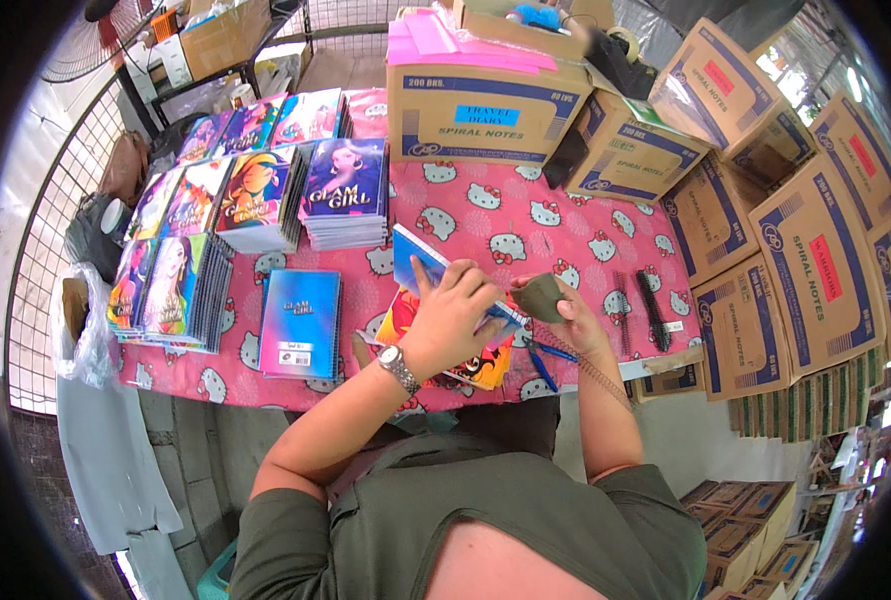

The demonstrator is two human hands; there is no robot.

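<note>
My left hand (456, 308) is closed on a blue notebook (416, 262), which is tilted with its edge toward my right hand. My right hand (578, 325) pinches a curved dark green pad (540, 298) close to that edge. From beside the notebook edge a thin spiral wire (600, 378) trails down along my right forearm; how far it is threaded into the holes cannot be seen. Below my hands lie orange and yellow illustrated notebooks (488, 370), partly hidden by my left arm. Blue-handled pliers (546, 366) rest just right of them.
A finished-looking blue-pink spiral notebook (302, 318) lies left of my arm. Behind it stand stacks of illustrated notebooks (346, 185). Black wire coils (654, 310) lie on the pink patterned tablecloth (476, 195) at right. Cardboard boxes (486, 115) line the back and right.
</note>
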